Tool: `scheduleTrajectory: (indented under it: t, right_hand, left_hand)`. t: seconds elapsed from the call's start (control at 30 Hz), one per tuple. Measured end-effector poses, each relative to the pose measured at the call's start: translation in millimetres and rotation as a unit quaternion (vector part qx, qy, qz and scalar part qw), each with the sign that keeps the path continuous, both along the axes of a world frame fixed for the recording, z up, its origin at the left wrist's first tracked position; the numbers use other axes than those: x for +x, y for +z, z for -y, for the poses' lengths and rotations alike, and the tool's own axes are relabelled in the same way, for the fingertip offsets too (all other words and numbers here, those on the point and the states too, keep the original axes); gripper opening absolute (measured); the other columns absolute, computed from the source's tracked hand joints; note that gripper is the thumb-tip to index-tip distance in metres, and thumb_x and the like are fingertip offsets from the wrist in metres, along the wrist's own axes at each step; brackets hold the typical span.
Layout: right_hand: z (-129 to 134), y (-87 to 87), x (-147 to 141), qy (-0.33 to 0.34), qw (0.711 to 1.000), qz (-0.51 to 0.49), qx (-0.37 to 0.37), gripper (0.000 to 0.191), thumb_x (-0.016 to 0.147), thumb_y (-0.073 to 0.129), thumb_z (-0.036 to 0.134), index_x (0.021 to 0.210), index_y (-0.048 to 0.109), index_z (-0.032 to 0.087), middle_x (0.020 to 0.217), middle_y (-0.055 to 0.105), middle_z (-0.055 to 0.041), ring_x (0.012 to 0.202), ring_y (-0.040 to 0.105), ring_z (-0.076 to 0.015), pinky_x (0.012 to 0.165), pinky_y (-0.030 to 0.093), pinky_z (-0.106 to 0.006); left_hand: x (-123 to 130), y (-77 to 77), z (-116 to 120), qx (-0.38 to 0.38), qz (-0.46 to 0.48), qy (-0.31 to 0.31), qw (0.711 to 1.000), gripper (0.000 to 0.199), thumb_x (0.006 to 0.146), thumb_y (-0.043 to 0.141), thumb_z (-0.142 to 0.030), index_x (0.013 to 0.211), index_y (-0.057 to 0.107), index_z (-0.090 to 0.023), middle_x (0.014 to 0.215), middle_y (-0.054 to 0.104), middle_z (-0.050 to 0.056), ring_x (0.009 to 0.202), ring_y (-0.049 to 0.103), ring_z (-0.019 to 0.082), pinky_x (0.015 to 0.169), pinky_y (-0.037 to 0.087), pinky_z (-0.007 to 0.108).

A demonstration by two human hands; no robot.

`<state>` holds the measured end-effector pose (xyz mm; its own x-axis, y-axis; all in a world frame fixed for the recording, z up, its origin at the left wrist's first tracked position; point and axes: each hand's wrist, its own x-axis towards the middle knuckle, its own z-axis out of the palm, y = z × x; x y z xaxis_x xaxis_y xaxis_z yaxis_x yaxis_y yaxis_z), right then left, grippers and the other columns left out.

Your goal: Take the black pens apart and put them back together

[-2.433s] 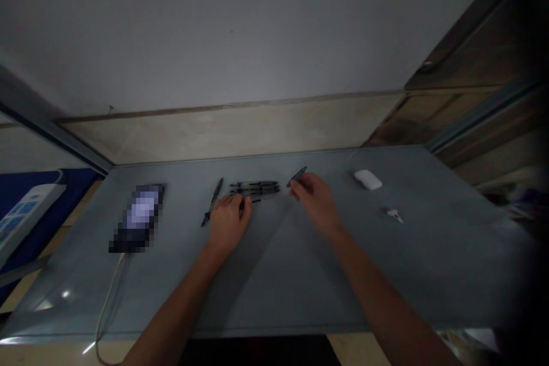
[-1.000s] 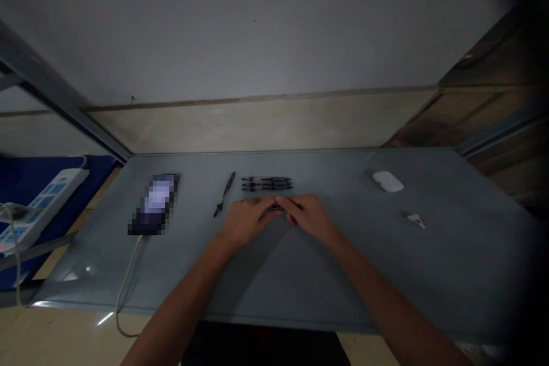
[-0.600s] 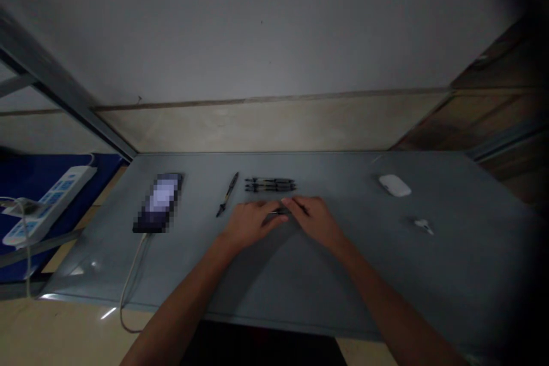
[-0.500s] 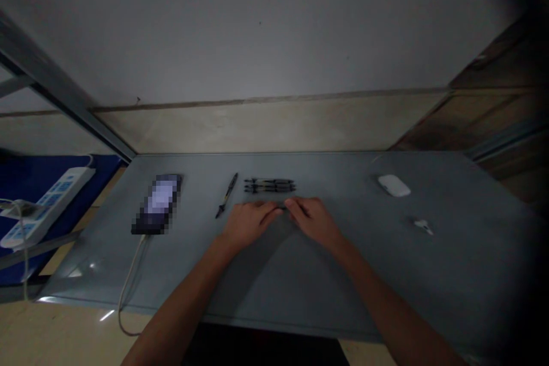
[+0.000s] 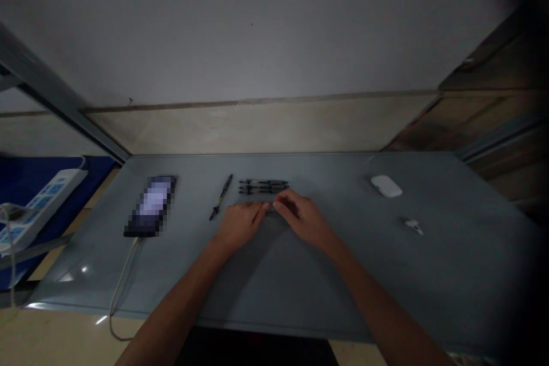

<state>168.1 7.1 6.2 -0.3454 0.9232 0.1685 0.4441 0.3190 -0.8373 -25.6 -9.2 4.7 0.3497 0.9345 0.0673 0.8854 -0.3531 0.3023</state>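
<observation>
In the head view my left hand is closed round a pen, most of which it hides. My right hand meets it from the right, thumb and fingers pinched at the pen's other end. Only a short stretch of the pen shows between the fingertips. Just beyond the hands a row of several dark pens lies side by side, pointing left to right. One more dark pen lies slantwise on its own, left of that row.
The grey table meets a wall at its back. A phone lies at left, with a white cable. At right are a white rounded case and a small white item. A power strip sits beyond the left edge.
My fingertips have drawn slightly apart, and my right hand's fingers are more arched over the pen. The whole view has shifted a little, moving everything left.
</observation>
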Motion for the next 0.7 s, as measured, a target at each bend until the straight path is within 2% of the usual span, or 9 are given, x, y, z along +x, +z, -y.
scheduleTrajectory:
  t: [0.1,0.27,0.33,0.4,0.53,0.6,0.7]
  right_hand:
    - [-1.4,0.5,1.0,0.001,1.0,-0.018,-0.02,0.016,0.093,0.059,0.036,0.086,0.061,0.022,0.077,0.067,-0.0016,0.067,0.061,-0.0167,0.063,0.044,-0.028]
    - [-2.6,-1.7,2.6,0.022,0.999,-0.015,-0.029,0.013,0.087,0.068,0.035,0.089,0.065,0.023,0.078,0.069,-0.0009,0.067,0.06,-0.0165,0.062,0.043,-0.027]
    - [-2.3,-1.8,3.3,0.017,1.0,-0.002,-0.013,0.017,0.089,0.065,0.037,0.08,0.065,0.023,0.071,0.066,-0.0005,0.062,0.057,-0.0162,0.059,0.042,-0.028]
    - [-2.1,-1.9,4.3,0.007,1.0,0.017,0.0,0.03,0.093,0.059,0.039,0.069,0.062,0.022,0.062,0.063,-0.0007,0.057,0.054,-0.0159,0.058,0.04,-0.028]
    - [-2.8,-4.0,6.5,0.035,0.999,0.01,-0.014,0.017,0.088,0.068,0.039,0.085,0.067,0.023,0.076,0.069,-0.0015,0.064,0.06,-0.0169,0.062,0.044,-0.028]
    - [-3.5,-5.7,6.8,0.044,0.999,0.02,0.003,0.014,0.088,0.068,0.037,0.085,0.068,0.023,0.077,0.069,-0.0015,0.067,0.06,-0.0173,0.063,0.044,-0.028]
    - [-3.7,-7.5,6.2,0.05,0.996,0.058,0.046,0.022,0.093,0.062,0.037,0.077,0.068,0.023,0.074,0.068,-0.0024,0.068,0.06,-0.0181,0.066,0.042,-0.029]
  left_hand:
    - [-2.4,-1.0,-2.8,0.018,-0.004,0.04,0.999,0.051,0.106,0.025,-0.041,0.092,0.068,-0.018,0.085,0.075,0.008,0.076,0.071,0.022,0.068,0.05,0.032]
    - [-4.8,-0.8,-5.8,0.021,-0.017,0.053,0.998,0.051,0.106,0.026,-0.04,0.09,0.068,-0.016,0.082,0.074,0.008,0.072,0.07,0.021,0.066,0.05,0.032]
    - [-4.0,-1.1,-5.7,0.019,-0.022,0.056,0.998,0.053,0.106,0.025,-0.041,0.088,0.068,-0.016,0.082,0.074,0.008,0.07,0.07,0.021,0.066,0.05,0.032]
    - [-2.8,-2.0,-5.0,0.019,-0.024,0.052,0.998,0.054,0.106,0.025,-0.042,0.086,0.068,-0.017,0.081,0.074,0.008,0.068,0.069,0.021,0.065,0.05,0.032]
    - [-1.9,-5.1,-3.9,0.034,-0.027,0.053,0.998,0.056,0.106,0.024,-0.043,0.084,0.069,-0.019,0.079,0.074,0.008,0.064,0.068,0.02,0.063,0.049,0.033]
    - [-2.5,-6.1,-4.1,0.042,-0.033,0.063,0.997,0.057,0.106,0.023,-0.043,0.084,0.07,-0.019,0.077,0.074,0.008,0.063,0.068,0.019,0.062,0.049,0.032]
    - [-4.0,-5.5,-5.5,0.037,-0.04,0.062,0.997,0.059,0.106,0.023,-0.042,0.084,0.07,-0.017,0.078,0.075,0.008,0.064,0.069,0.02,0.062,0.048,0.032]
